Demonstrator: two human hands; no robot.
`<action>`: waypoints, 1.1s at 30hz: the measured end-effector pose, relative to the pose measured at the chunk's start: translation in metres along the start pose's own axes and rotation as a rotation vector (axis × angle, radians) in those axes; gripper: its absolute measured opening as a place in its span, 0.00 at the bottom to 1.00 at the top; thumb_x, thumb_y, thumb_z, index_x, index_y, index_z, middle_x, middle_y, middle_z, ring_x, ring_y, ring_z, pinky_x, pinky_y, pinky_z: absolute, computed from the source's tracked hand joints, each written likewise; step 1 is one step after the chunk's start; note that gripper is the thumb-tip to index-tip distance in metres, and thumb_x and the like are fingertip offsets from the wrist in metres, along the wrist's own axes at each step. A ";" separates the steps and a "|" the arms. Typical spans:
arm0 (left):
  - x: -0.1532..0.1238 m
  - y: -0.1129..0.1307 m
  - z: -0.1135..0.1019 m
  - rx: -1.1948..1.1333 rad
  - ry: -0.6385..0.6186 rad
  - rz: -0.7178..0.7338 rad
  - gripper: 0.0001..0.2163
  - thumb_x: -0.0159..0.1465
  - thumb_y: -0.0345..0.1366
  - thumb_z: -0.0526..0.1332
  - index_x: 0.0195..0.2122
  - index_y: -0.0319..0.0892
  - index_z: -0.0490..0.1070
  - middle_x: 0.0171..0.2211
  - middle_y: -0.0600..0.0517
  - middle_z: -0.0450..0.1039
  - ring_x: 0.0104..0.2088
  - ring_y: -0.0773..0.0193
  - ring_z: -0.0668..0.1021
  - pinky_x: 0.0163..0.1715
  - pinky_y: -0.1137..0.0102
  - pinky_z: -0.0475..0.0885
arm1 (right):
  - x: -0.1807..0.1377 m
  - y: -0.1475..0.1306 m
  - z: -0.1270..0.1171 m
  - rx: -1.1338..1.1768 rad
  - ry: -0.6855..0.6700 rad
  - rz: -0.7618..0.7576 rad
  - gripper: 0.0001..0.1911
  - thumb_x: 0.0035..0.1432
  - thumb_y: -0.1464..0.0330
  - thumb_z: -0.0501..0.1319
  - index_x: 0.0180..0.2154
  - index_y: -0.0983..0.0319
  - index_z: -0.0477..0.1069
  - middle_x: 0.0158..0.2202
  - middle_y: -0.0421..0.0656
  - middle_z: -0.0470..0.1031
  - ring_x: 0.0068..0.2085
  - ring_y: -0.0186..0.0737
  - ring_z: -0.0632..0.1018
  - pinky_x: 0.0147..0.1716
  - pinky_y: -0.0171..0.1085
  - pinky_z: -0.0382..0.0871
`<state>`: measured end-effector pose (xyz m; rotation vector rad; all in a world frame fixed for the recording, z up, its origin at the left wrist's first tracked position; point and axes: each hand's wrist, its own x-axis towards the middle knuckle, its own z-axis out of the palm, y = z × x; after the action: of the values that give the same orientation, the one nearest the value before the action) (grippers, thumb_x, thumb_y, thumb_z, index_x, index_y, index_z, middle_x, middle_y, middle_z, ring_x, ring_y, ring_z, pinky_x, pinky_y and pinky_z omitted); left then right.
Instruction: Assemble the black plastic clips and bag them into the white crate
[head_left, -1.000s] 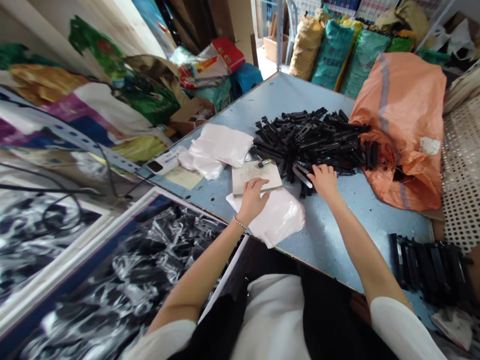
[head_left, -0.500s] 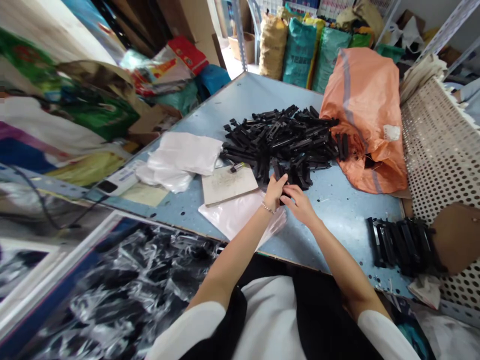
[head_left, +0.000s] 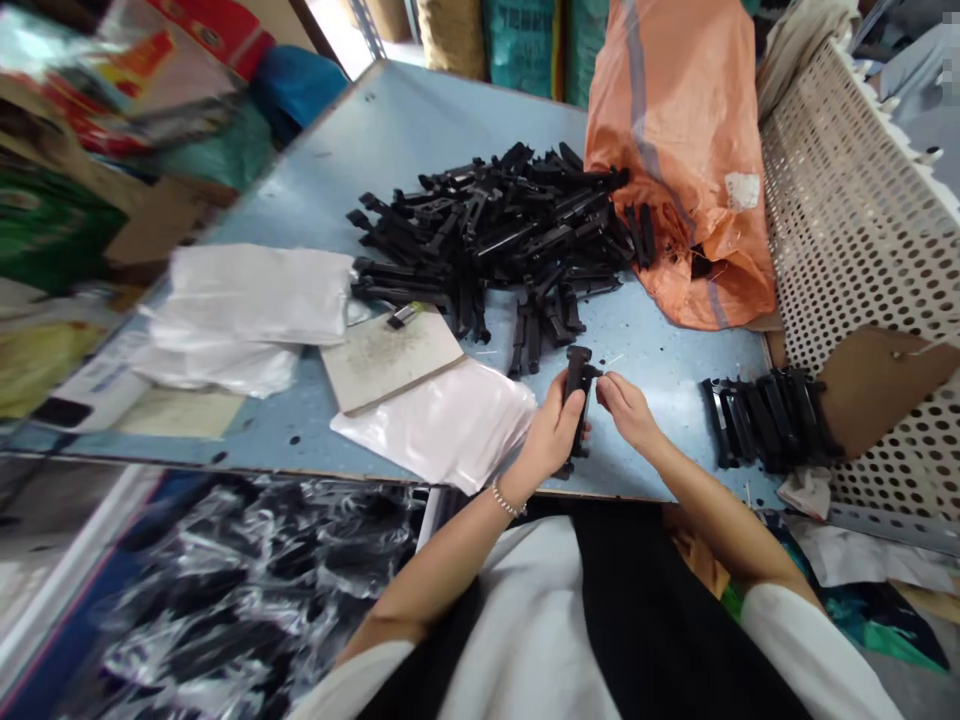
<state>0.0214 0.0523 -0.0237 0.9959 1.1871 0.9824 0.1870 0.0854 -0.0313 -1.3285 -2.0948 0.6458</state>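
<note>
My left hand (head_left: 551, 430) is wrapped round a long black plastic part (head_left: 577, 385), held upright near the table's front edge. The fingers of my right hand (head_left: 628, 410) are pinched together at a small stub on the part's upper right side. Whatever else may be between those fingertips is too small to make out. Beyond my hands lies a big heap of similar black plastic parts (head_left: 480, 225). A row of the same parts (head_left: 769, 420) stands side by side at the right of the blue table (head_left: 660, 365).
A worn board (head_left: 394, 365) with a small object on it overlaps clear plastic bags (head_left: 442, 425). More white bags (head_left: 259, 295) lie at the left. An orange sack (head_left: 675, 130) and a perforated panel (head_left: 847, 200) bound the right side. Plastic-wrapped black items (head_left: 262, 590) fill a container below.
Both hands have drawn back from the heap's near edge, bringing one black plastic part closer to my body. My view has tilted down and shifted right.
</note>
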 end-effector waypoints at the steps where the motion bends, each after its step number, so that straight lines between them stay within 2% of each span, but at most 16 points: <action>1: 0.006 0.000 0.000 -0.006 0.023 -0.007 0.32 0.66 0.62 0.56 0.64 0.45 0.63 0.34 0.49 0.76 0.26 0.59 0.79 0.23 0.67 0.74 | -0.010 -0.002 0.002 -0.016 -0.018 -0.021 0.28 0.76 0.55 0.39 0.34 0.59 0.70 0.29 0.42 0.72 0.31 0.39 0.71 0.33 0.38 0.64; 5: 0.023 -0.005 0.000 0.022 0.057 -0.007 0.26 0.68 0.61 0.54 0.44 0.41 0.74 0.30 0.49 0.76 0.31 0.59 0.79 0.32 0.66 0.76 | -0.045 -0.007 0.000 -0.275 -0.044 -0.313 0.24 0.74 0.56 0.48 0.32 0.61 0.72 0.30 0.46 0.75 0.33 0.42 0.72 0.34 0.40 0.62; 7: 0.028 -0.015 0.006 0.028 0.009 -0.032 0.25 0.69 0.59 0.52 0.36 0.41 0.74 0.30 0.48 0.77 0.33 0.58 0.80 0.37 0.64 0.76 | -0.043 -0.006 -0.008 -0.290 -0.042 -0.308 0.25 0.75 0.59 0.46 0.30 0.60 0.72 0.27 0.45 0.74 0.31 0.41 0.72 0.34 0.39 0.62; 9: 0.030 -0.031 0.020 0.069 -0.033 -0.029 0.23 0.71 0.55 0.51 0.36 0.41 0.75 0.32 0.46 0.78 0.35 0.55 0.80 0.40 0.60 0.77 | -0.021 -0.004 -0.016 -0.263 -0.017 -0.181 0.26 0.76 0.59 0.42 0.33 0.60 0.72 0.29 0.44 0.75 0.33 0.40 0.74 0.36 0.38 0.65; 11: 0.028 -0.049 0.041 0.154 -0.056 0.050 0.16 0.71 0.48 0.54 0.40 0.42 0.75 0.35 0.44 0.79 0.40 0.50 0.80 0.45 0.55 0.75 | 0.018 -0.004 -0.018 -0.289 0.029 -0.018 0.27 0.76 0.58 0.40 0.39 0.60 0.73 0.36 0.46 0.77 0.39 0.43 0.76 0.41 0.39 0.67; 13: 0.023 -0.064 0.061 0.215 -0.065 0.145 0.08 0.68 0.40 0.59 0.41 0.45 0.75 0.39 0.41 0.78 0.47 0.45 0.79 0.52 0.49 0.72 | 0.064 -0.003 -0.010 -0.392 0.055 0.111 0.25 0.75 0.54 0.44 0.47 0.61 0.73 0.45 0.51 0.78 0.46 0.48 0.77 0.43 0.41 0.67; 15: 0.018 -0.072 0.074 0.228 -0.057 0.198 0.04 0.64 0.36 0.62 0.38 0.47 0.76 0.42 0.39 0.78 0.53 0.42 0.76 0.58 0.46 0.67 | 0.102 0.000 0.006 -0.455 0.025 0.202 0.26 0.72 0.51 0.51 0.55 0.63 0.70 0.51 0.56 0.76 0.50 0.54 0.76 0.45 0.44 0.68; 16: 0.018 -0.074 0.076 0.223 -0.045 0.209 0.03 0.62 0.34 0.64 0.37 0.48 0.76 0.42 0.39 0.77 0.54 0.40 0.75 0.60 0.45 0.66 | 0.116 0.003 0.014 -0.423 0.004 0.256 0.26 0.70 0.51 0.54 0.57 0.63 0.68 0.50 0.57 0.76 0.49 0.55 0.76 0.46 0.44 0.68; 18: 0.026 -0.074 0.068 0.201 -0.002 0.218 0.05 0.60 0.34 0.66 0.37 0.47 0.76 0.44 0.40 0.76 0.54 0.41 0.75 0.61 0.46 0.65 | 0.134 0.014 0.027 -0.168 -0.004 0.397 0.23 0.68 0.56 0.59 0.58 0.62 0.68 0.44 0.53 0.78 0.45 0.52 0.77 0.44 0.44 0.68; 21: 0.061 -0.066 0.034 0.120 0.155 0.156 0.12 0.63 0.38 0.64 0.46 0.44 0.73 0.48 0.42 0.74 0.54 0.48 0.76 0.61 0.48 0.67 | 0.144 0.036 0.029 0.306 0.022 0.560 0.18 0.63 0.61 0.61 0.52 0.59 0.70 0.30 0.41 0.74 0.32 0.41 0.75 0.34 0.37 0.67; 24: 0.109 -0.051 -0.006 0.002 0.292 0.046 0.17 0.68 0.42 0.57 0.56 0.42 0.64 0.53 0.41 0.71 0.54 0.55 0.77 0.57 0.54 0.72 | 0.144 0.053 0.012 0.498 0.009 0.602 0.14 0.61 0.57 0.59 0.41 0.60 0.70 0.19 0.31 0.61 0.20 0.32 0.61 0.22 0.32 0.57; 27: 0.138 -0.032 -0.026 -0.039 0.374 0.005 0.23 0.69 0.44 0.58 0.63 0.44 0.58 0.62 0.39 0.66 0.61 0.55 0.73 0.58 0.58 0.72 | 0.129 0.054 -0.009 0.632 0.011 0.608 0.17 0.59 0.52 0.57 0.32 0.59 0.67 0.17 0.28 0.52 0.17 0.29 0.51 0.17 0.31 0.48; 30: 0.129 -0.020 -0.020 0.035 0.500 0.056 0.30 0.66 0.43 0.64 0.65 0.45 0.56 0.68 0.40 0.58 0.68 0.53 0.64 0.65 0.59 0.65 | 0.088 0.043 -0.017 0.702 0.060 0.588 0.18 0.58 0.51 0.56 0.32 0.59 0.67 0.18 0.29 0.52 0.18 0.29 0.52 0.17 0.32 0.48; 31: 0.120 -0.019 -0.013 0.024 0.495 0.070 0.30 0.65 0.43 0.65 0.66 0.45 0.56 0.68 0.40 0.57 0.68 0.53 0.64 0.65 0.59 0.65 | 0.069 0.037 -0.015 0.707 0.084 0.574 0.18 0.58 0.51 0.57 0.34 0.59 0.67 0.19 0.30 0.55 0.19 0.30 0.54 0.18 0.32 0.50; 33: 0.097 -0.018 0.003 -0.123 0.367 0.040 0.30 0.66 0.45 0.65 0.66 0.47 0.55 0.64 0.41 0.62 0.62 0.55 0.71 0.59 0.61 0.71 | 0.028 0.023 -0.008 0.682 0.123 0.522 0.18 0.57 0.52 0.61 0.40 0.59 0.70 0.23 0.34 0.64 0.22 0.31 0.62 0.21 0.32 0.56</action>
<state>0.0368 0.1402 -0.0653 0.7625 1.3911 1.2924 0.1972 0.1208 -0.0352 -1.4341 -1.2303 1.3120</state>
